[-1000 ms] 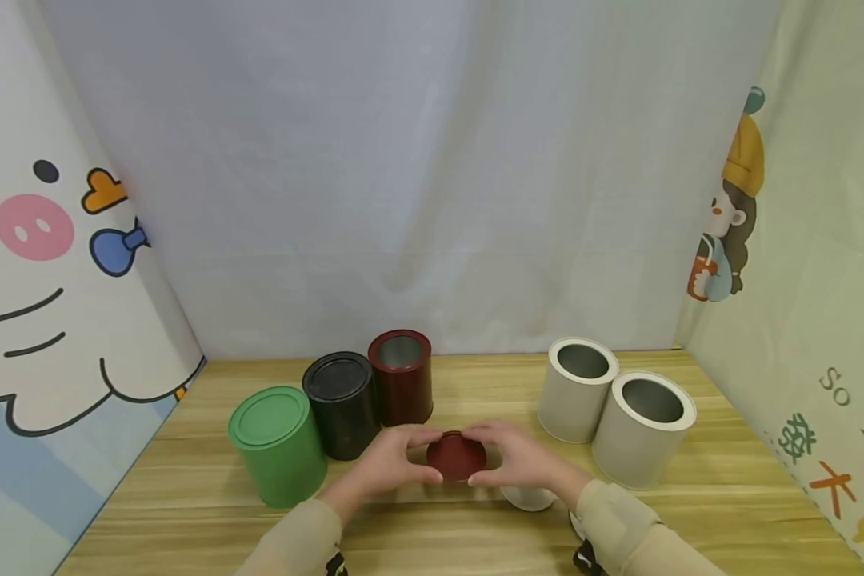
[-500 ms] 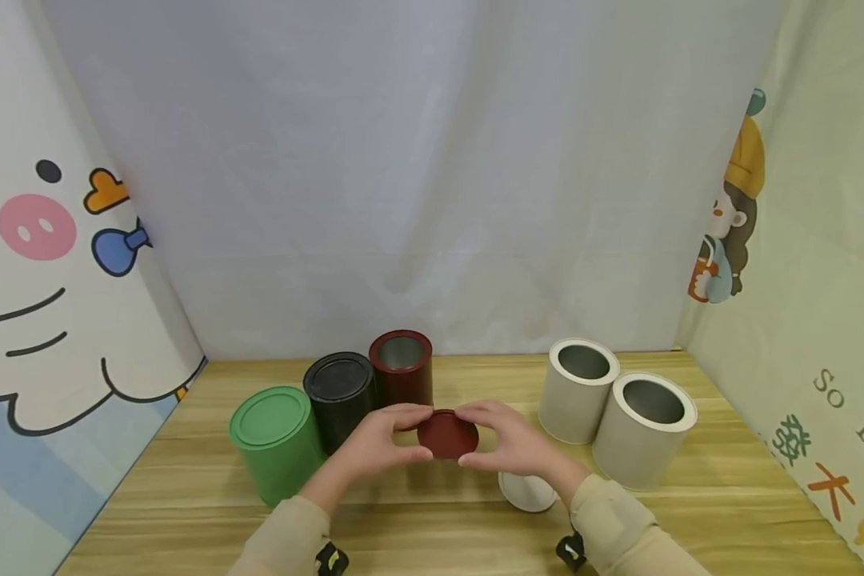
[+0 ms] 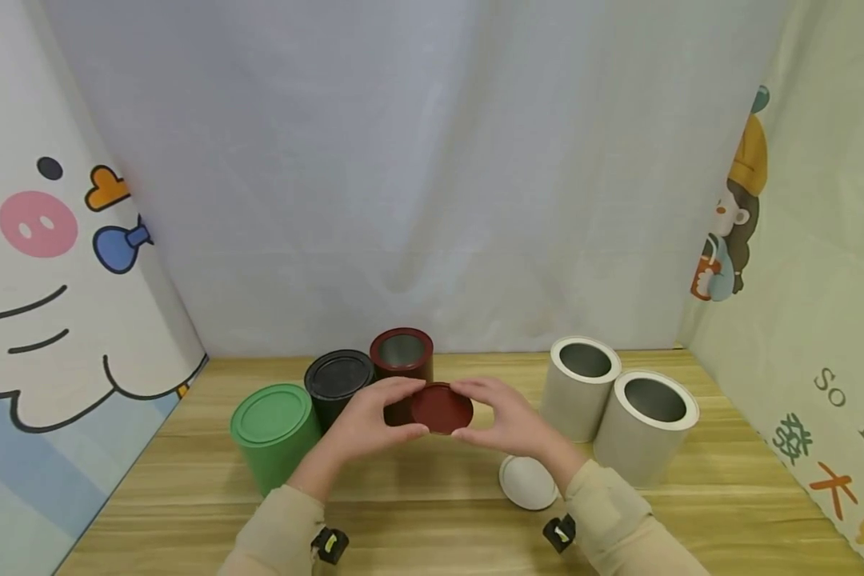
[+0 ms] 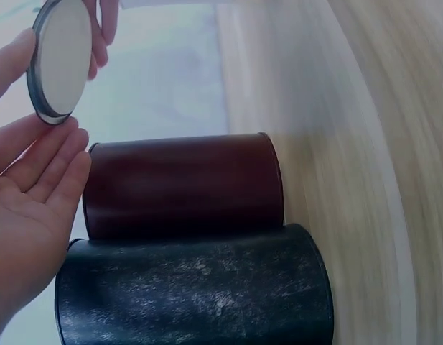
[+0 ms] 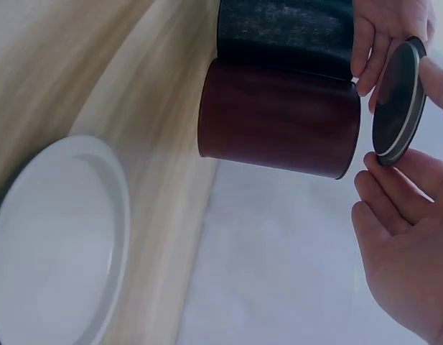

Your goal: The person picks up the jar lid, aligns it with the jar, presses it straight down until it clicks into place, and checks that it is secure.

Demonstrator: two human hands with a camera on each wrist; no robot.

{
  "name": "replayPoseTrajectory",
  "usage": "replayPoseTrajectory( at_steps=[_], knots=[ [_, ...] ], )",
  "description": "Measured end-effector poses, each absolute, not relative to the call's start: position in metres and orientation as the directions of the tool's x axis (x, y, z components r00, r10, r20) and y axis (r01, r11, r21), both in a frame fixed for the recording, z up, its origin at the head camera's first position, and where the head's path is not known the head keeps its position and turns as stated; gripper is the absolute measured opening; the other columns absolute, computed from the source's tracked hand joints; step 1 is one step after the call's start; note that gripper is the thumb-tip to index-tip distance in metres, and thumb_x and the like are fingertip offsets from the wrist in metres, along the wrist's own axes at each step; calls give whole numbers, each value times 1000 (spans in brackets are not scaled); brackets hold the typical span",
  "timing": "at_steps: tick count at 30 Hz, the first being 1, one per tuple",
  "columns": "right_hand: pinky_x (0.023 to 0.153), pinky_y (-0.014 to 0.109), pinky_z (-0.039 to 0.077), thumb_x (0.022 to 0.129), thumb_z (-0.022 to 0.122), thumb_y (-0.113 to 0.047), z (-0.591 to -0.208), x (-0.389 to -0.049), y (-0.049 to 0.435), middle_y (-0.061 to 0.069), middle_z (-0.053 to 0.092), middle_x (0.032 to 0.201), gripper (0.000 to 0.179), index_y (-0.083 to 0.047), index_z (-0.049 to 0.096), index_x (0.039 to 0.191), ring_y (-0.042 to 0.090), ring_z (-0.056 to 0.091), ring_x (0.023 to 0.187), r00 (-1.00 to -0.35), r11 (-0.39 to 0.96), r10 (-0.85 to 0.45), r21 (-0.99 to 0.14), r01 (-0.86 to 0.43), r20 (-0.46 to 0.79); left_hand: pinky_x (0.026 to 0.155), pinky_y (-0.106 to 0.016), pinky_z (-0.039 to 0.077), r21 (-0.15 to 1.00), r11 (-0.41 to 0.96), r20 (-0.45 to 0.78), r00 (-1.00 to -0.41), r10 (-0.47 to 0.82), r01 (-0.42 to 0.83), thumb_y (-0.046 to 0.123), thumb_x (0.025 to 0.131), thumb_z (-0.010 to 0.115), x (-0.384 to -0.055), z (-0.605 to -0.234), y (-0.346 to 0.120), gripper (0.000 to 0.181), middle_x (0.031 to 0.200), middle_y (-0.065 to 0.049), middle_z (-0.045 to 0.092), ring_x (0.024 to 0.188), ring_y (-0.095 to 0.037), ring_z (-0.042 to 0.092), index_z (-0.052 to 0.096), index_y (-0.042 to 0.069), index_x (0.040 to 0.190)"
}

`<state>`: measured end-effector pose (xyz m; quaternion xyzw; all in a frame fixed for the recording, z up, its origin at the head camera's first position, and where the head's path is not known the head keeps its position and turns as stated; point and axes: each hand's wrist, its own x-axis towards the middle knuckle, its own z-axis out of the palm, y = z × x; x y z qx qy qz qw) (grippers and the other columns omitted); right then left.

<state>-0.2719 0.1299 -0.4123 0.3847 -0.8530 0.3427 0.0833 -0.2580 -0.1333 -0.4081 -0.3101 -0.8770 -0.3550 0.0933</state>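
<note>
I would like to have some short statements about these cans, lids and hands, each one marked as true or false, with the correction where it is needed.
1. The left hand and the right hand hold the red lid together. True.
2. The red can is open at the top. True.
3. The red lid sits on the red can. False: both hands hold it up in the air.
4. The black can stands between the green can and the red can. True.
5. The white lid lies on top of the nearer white can. False: it lies on the table.
</note>
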Motion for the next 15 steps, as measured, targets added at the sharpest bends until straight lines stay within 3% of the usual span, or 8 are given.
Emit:
replayPoseTrajectory(
  at_steps=[10,15],
  knots=[
    [101,52,44,82,82,-24,-401,-275,119,16,59,133,62,-1,60,135,34,53,124,-682,477,-558,-490,-730,472,93,-49,50,472,562,496,-731,468,680,33,82,82,-263,-401,-134,66,133,-10,58,120,-28,55,59,3,136],
    [101,52,44,84,81,-26,-394,-278,112,16,59,134,63,-1,58,137,35,52,125,-702,498,-518,-495,-712,489,92,-48,51,440,591,522,-728,444,676,32,80,84,-267,-388,-134,65,130,-13,59,118,-29,56,61,1,133]
  ],
)
